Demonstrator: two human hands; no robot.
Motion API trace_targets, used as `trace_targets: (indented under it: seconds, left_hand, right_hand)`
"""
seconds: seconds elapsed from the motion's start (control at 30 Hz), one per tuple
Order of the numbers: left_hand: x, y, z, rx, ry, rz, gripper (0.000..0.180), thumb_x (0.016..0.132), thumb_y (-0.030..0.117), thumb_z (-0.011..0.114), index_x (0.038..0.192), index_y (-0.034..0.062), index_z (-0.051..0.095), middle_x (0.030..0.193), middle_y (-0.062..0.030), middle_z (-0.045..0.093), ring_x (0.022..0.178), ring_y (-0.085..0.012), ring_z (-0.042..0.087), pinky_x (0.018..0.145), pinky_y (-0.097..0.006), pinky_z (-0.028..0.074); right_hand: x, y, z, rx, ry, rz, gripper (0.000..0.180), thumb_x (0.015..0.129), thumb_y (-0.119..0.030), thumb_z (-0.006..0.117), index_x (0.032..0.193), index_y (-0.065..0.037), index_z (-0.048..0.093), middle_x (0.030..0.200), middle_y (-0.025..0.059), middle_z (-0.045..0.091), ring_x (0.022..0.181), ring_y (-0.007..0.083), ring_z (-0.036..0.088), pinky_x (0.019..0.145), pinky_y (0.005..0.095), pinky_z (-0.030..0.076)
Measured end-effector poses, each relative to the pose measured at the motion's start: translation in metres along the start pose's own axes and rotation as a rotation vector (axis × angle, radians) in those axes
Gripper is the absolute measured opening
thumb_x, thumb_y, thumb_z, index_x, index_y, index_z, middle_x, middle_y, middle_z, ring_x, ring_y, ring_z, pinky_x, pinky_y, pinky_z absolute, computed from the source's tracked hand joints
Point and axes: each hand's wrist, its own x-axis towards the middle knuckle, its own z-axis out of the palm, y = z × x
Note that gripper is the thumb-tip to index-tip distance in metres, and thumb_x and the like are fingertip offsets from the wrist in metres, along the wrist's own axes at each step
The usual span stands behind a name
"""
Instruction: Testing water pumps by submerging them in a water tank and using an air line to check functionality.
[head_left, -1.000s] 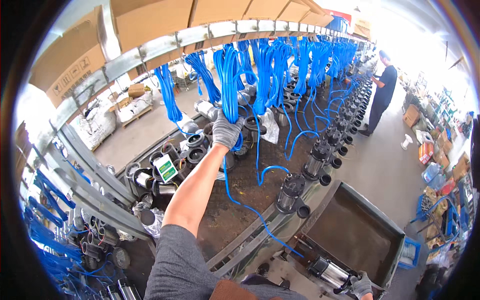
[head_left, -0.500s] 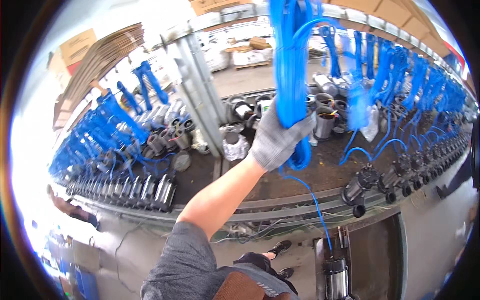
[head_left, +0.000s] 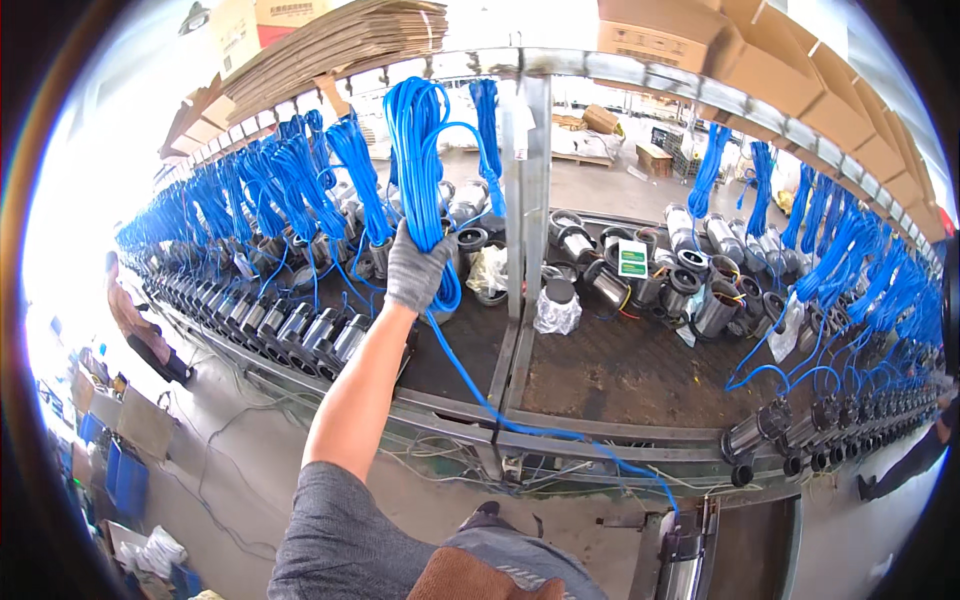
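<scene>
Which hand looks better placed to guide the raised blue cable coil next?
Probably the left: the gloved left hand grips the lower part of the blue cable coil, while the right hand is out of view, so its placement cannot be judged.

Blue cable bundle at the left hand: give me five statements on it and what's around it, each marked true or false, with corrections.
1. The gloved left hand grips the blue cable bundle. True.
2. The right hand grips it too. False: the right hand is out of view.
3. A blue cable runs from the bundle down to a metal cylinder at the lower edge. True.
4. The green-and-white box is left of the metal post. False: it is to the right.
5. Flattened cardboard is stacked above the hanging bundles. True.
</scene>
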Motion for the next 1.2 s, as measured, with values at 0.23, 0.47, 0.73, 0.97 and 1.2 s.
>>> trace_targets:
  seconds: [0.23,0.47,0.73,0.97,1.2]
  left_hand:
    - [0.128,-0.105,-0.026,-0.109,-0.009,0.094,0.044,0.085,0.009,0.077,0.122,0.001,0.054,0.1,-0.0112,0.071,0.083,-0.0211,0.067,0.077,-0.035,0.055]
    - [0.162,-0.168,-0.041,-0.075,-0.118,-0.111,0.034,0.088,0.001,0.072,0.119,0.0079,0.062,0.099,-0.0012,0.069,0.083,-0.0115,0.063,0.072,-0.03,0.053]
    - [0.161,-0.238,-0.047,0.542,-0.268,-0.208,0.092,0.086,0.042,0.076,0.152,0.0003,0.029,0.134,-0.0275,0.061,0.123,-0.0425,0.06,0.104,-0.044,0.048]
    - [0.036,-0.225,-0.116,0.08,-0.255,-0.261,0.027,0.1,0.014,0.066,0.123,0.0004,0.064,0.116,-0.0082,0.072,0.105,-0.0123,0.065,0.095,-0.026,0.05]
    - [-0.12,-0.205,-0.197,-0.208,-0.055,-0.556,0.02,0.099,0.003,0.063,0.119,0.002,0.064,0.111,-0.0044,0.069,0.105,-0.0105,0.063,0.097,-0.026,0.049]
  right_hand:
    - [-0.006,-0.012,0.148,0.261,-0.22,0.08,0.034,0.092,-0.029,0.068,0.118,-0.009,0.062,0.113,0.018,0.066,0.093,0.0321,0.068,0.077,0.0507,0.063]
    - [-0.028,-0.02,0.281,0.413,-0.467,0.052,0.037,0.09,-0.032,0.069,0.118,-0.009,0.063,0.115,0.0198,0.068,0.101,0.0332,0.067,0.08,0.0533,0.061]
    - [-0.056,-0.045,0.444,0.078,-0.507,-0.048,0.026,0.091,-0.028,0.063,0.108,-0.009,0.061,0.101,0.0088,0.067,0.092,0.026,0.069,0.076,0.0431,0.062]
    - [-0.05,-0.015,0.595,0.175,-0.794,0.245,0.03,0.094,-0.023,0.063,0.118,-0.011,0.05,0.11,0.0111,0.057,0.1,0.0265,0.066,0.076,0.0482,0.066]
    - [-0.079,0.033,0.733,0.231,-0.593,0.5,0.029,0.094,-0.032,0.068,0.108,-0.008,0.057,0.108,0.0149,0.057,0.097,0.0337,0.063,0.074,0.049,0.066]
